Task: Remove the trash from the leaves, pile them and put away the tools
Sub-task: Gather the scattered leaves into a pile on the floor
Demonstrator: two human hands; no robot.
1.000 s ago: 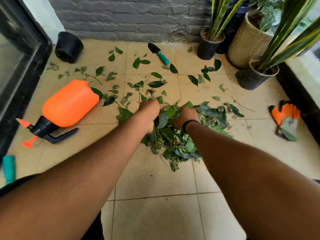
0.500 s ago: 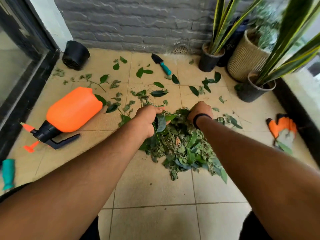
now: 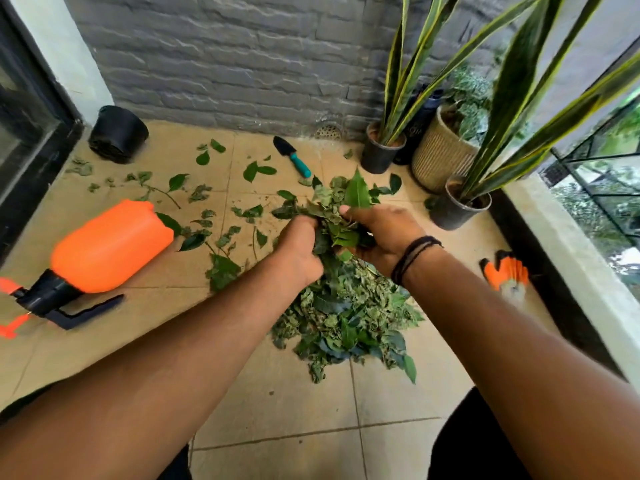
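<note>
Now both my hands are cupped around one bundle of leaves (image 3: 337, 216), lifted just above the leaf pile (image 3: 346, 320) in the middle of the tiled floor (image 3: 277, 410). My left hand (image 3: 298, 247) has its fingers curled into the bunch from the left, and my right hand (image 3: 384, 233) closes a grip on it from the right, thumb over the top. To do this well I should keep the bundle pressed between both palms, lower it right onto the heap, and let go only when it touches, so nothing scatters. Loose leaves (image 3: 256, 171) lie toward the far wall. The tools are not yet put away: the trowel (image 3: 292, 160) near the far edge, the orange sprayer (image 3: 104, 251) at the left, the gloves (image 3: 507, 275) by the right edge.
</note>
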